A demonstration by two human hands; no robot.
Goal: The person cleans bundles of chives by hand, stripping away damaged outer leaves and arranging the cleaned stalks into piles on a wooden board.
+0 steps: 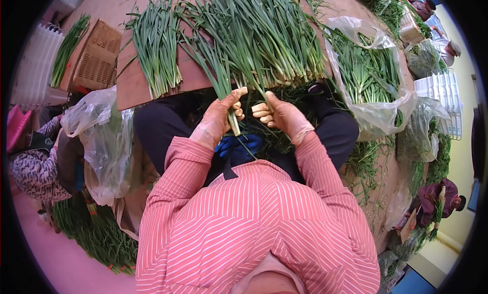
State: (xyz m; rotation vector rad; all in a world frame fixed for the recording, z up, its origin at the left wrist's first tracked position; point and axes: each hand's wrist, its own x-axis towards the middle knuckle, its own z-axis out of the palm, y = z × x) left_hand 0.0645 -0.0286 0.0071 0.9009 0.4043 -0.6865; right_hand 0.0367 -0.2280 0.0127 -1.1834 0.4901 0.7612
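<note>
My left hand (223,111), in a thin translucent glove, is closed around a small bunch of Chinese chives (219,80). The pale stem ends stick out below the fist. To its right, my right hand (280,112), gloved too, has curled fingers with a thin green stalk (262,87) pinched at the thumb. Beyond both hands, a large heap of chives (267,38) covers much of a brown board (127,84), with stem ends towards me. A smaller, neater pile of chives (158,50) lies at the board's left.
An open plastic bag of chives (404,103) stands right of the board. At left are a tan plastic crate (101,53) and a crumpled clear bag (103,141). Loose trimmings and a blue glove (244,143) lie by my lap. A person (42,168) sits at left; others are far right.
</note>
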